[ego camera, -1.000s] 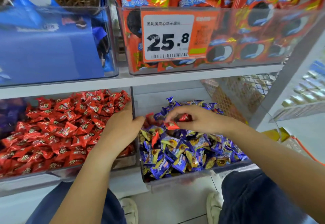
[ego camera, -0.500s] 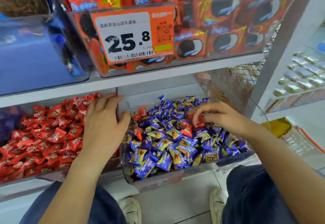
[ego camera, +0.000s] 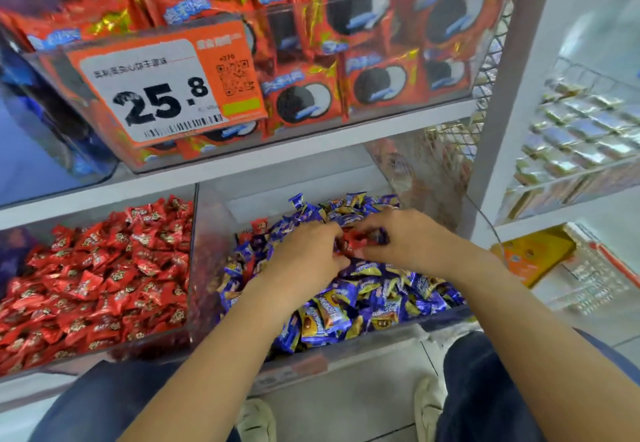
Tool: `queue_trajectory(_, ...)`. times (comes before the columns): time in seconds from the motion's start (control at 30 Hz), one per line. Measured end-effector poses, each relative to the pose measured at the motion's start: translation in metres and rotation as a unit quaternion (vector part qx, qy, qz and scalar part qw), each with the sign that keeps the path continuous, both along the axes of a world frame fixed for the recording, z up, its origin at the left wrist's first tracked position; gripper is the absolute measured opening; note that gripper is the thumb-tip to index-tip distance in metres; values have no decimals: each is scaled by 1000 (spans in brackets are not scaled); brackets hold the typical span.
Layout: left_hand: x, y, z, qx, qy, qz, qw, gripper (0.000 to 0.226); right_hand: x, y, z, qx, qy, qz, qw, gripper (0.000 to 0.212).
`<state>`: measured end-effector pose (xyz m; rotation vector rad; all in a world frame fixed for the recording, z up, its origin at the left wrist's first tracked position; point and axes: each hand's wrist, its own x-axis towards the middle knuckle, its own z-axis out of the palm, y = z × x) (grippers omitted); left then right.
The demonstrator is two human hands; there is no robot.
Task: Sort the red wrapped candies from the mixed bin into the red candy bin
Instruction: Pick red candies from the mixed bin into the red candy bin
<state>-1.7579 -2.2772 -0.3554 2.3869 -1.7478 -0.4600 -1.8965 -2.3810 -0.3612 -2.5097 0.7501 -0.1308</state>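
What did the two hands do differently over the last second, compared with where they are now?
The left hand left the clear divider beside the bin of red wrapped candies and moved right into the mixed bin of blue and red candies. It now meets the right hand at a red wrapped candy there; which hand grips it is unclear. The right hand stayed in the mixed bin; both bins kept their places.

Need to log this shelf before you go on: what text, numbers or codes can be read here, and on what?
"25.8": large black digits on the orange and white price tag, on the front of the upper clear bin.
Line of characters above the price: too blurred to read.
QR code and barcode on the tag: visible, not readable.
Print on the red cookie packs, red candies and blue candies: too blurred.
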Motion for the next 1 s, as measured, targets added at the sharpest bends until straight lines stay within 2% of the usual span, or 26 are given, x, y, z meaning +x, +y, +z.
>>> queue_trajectory(0.1, 10, 3, 3, -39, 32, 22, 998, 35, -4, -7, 3, -7, 41, -11, 999, 34)
queue_trajectory(0.23, 11, -2, 11, -84, 130, 56, 986, 32, -5, -12, 2, -41, 51, -30, 997, 23)
queue_trajectory(0.3, 5, -7, 12, -90, 157, 77, 980, 31, -4, -9, 0, -33, 61, -22, 997, 31)
queue_trajectory(0.4, -1, -15, 9, -44, 86, 64, 993, 23, -1, -3, -4, -59, 68, -30, 996, 32)
queue_trajectory(0.5, -2, -21, 5, 30, 17, 16, 999, 52, 0, -5, 0, -82, 31, -46, 995, 15)
queue_trajectory(0.57, -1, -25, -3, 43, 0, 8, 999, 60, -7, -13, 8, -55, -9, -85, 995, 13)
queue_trajectory(0.67, 1, -29, -15, 29, -25, -5, 999, 56, -21, -24, 19, -49, -52, -136, 988, 19)
queue_trajectory(0.77, 1, -30, -18, -4, -56, -44, 997, 40, -26, -26, 22, -35, -78, -139, 987, 24)
queue_trajectory(0.87, 6, -29, -18, -25, -46, -69, 996, 27, -24, -26, 14, -34, -57, -115, 991, 23)
queue_trajectory(0.97, 13, -25, -15, -46, 23, -32, 998, 24, -15, -23, 9, -64, 0, -133, 989, 10)
queue_trajectory(1.0, 16, -24, -13, -57, 39, -8, 998, 25, -11, -22, 7, -87, 15, -152, 984, 23)
